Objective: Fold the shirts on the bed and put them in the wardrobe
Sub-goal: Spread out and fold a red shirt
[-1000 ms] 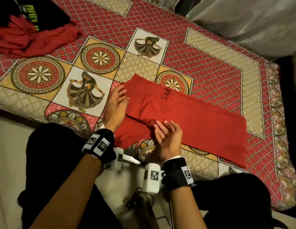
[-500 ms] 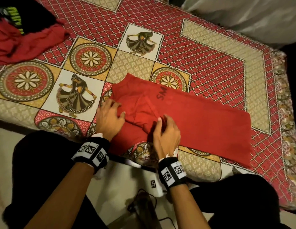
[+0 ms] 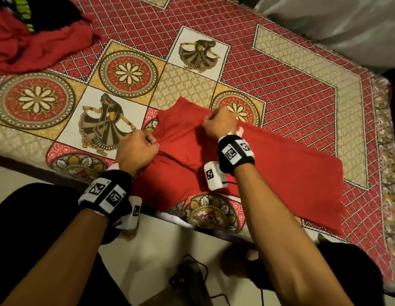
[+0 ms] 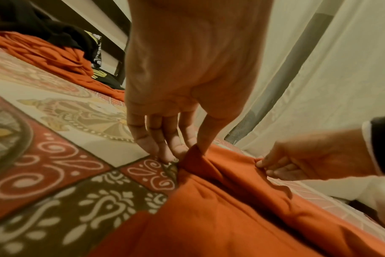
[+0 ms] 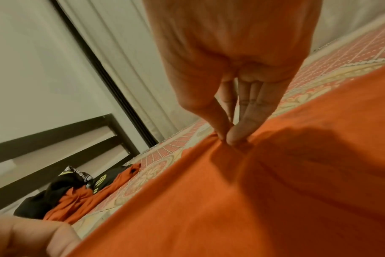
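Note:
A red shirt (image 3: 280,173) lies partly folded into a long strip across the near side of the bed. My left hand (image 3: 137,151) pinches its near left edge, and the left wrist view shows thumb and fingers closed on a raised fold of the red shirt (image 4: 209,200). My right hand (image 3: 218,124) pinches the cloth at the far edge of the same end; in the right wrist view the fingertips (image 5: 233,139) nip a small pucker of the red shirt (image 5: 253,200). A taut crease runs between both hands.
A loose pile of red cloth (image 3: 37,47) with a black printed shirt (image 3: 53,12) on it sits at the bed's far left corner. The patterned bedspread (image 3: 302,96) covers the bed. Pale curtains (image 3: 335,25) hang behind. A cable and dark object (image 3: 192,281) lie on the floor.
Both hands went from lying flat on the shirt's left end to pinching it. The right hand moved to the far edge, the left to the near edge; the printed lettering is now hidden.

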### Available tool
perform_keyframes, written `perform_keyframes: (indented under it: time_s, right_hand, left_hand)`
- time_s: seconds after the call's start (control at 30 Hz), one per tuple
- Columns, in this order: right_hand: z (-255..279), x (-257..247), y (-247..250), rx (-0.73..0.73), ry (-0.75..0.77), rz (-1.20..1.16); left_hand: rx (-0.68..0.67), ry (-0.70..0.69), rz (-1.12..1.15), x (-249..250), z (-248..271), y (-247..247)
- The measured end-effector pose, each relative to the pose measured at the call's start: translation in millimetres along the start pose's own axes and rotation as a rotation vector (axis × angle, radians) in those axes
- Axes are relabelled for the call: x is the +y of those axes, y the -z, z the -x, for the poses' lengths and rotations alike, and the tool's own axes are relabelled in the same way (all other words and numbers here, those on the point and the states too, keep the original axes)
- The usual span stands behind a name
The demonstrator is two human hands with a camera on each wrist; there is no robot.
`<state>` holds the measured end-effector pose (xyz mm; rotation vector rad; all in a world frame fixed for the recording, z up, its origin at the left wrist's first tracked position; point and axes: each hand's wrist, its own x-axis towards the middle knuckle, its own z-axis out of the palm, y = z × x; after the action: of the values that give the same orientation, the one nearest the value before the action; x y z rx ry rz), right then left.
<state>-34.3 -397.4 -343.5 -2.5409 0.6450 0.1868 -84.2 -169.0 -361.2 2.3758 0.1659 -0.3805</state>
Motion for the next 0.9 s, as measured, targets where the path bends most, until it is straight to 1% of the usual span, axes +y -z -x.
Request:
perform_keyframes:
  time_s: [0.03,0.1,0.2,0.3,0.33,0.4,0.43,0.47,0.53,0.57,0.63,0.7,0.73,0.77,0.8,0.83,0.87,0.9]
  right_hand:
    - [-3.2,3.5,-2.4,0.035,-0.017,-0.067]
    - [-5.5,11.9,-10.6,0.072,-0.002,-0.161]
    - [1.7,16.1,-25.9,0.059,0.066,-0.158]
    - [11.0,16.6,-28.4,0.085,0.109,-0.157]
    - [11.9,15.9,-27.6,0.079,0.129,-0.137]
    - [10.2,13.8,-25.5,0.043,0.170,-0.087]
    - [8.6,11.9,-24.5,0.033,0.180,-0.065]
    - [6.1,10.3,-24.3,0.034,0.184,-0.052]
    - [1.7,8.0,-23.2,0.051,0.190,-0.043]
    - [0.2,7.8,-23.7,0.057,0.194,-0.048]
    - [-0.3,8.4,-25.9,0.070,0.213,-0.067]
    - [5.6,12.1,-26.3,0.107,0.255,-0.081]
    - [11.7,14.7,-25.7,0.147,0.300,-0.076]
    - [20.1,18.2,-25.0,0.193,0.365,-0.060]
    - [30.9,22.7,-25.1,0.224,0.442,-0.034]
    - [43.7,27.1,-26.1,0.218,0.526,0.002]
    - [55.8,33.1,-29.2,0.168,0.592,0.061]
    - [64.5,41.1,-34.5,0.083,0.618,0.157]
  left_hand:
    - [0.013,0.021,0.035,-1.3,-0.6,2.0]
    - [0.041,0.020,0.047,-1.8,2.2,4.2]
    - [0.070,-0.012,0.003,-1.9,6.7,1.7]
    - [0.167,-0.145,-0.087,5.4,12.7,-5.4]
    - [0.188,-0.191,-0.136,8.7,15.3,-9.1]
    - [0.208,-0.238,-0.180,11.8,18.2,-14.8]
    - [0.194,-0.232,-0.170,11.1,17.7,-15.8]
    - [0.168,-0.197,-0.152,8.0,15.7,-16.3]
    - [0.122,-0.095,-0.109,1.0,11.1,-14.6]
    - [0.117,-0.064,-0.092,-1.3,10.0,-13.1]
    - [0.164,-0.081,-0.116,-1.6,10.8,-10.0]
    - [0.247,-0.215,-0.189,3.6,14.7,-9.5]
    - [0.276,-0.316,-0.203,7.6,16.8,-10.7]
    - [0.275,-0.432,-0.204,10.6,18.7,-14.0]
    - [0.226,-0.541,-0.214,12.9,20.4,-20.1]
    - [0.137,-0.609,-0.264,13.9,22.2,-27.5]
    - [0.041,-0.617,-0.343,12.5,22.9,-36.8]
    - [-0.036,-0.565,-0.420,9.3,22.1,-45.4]
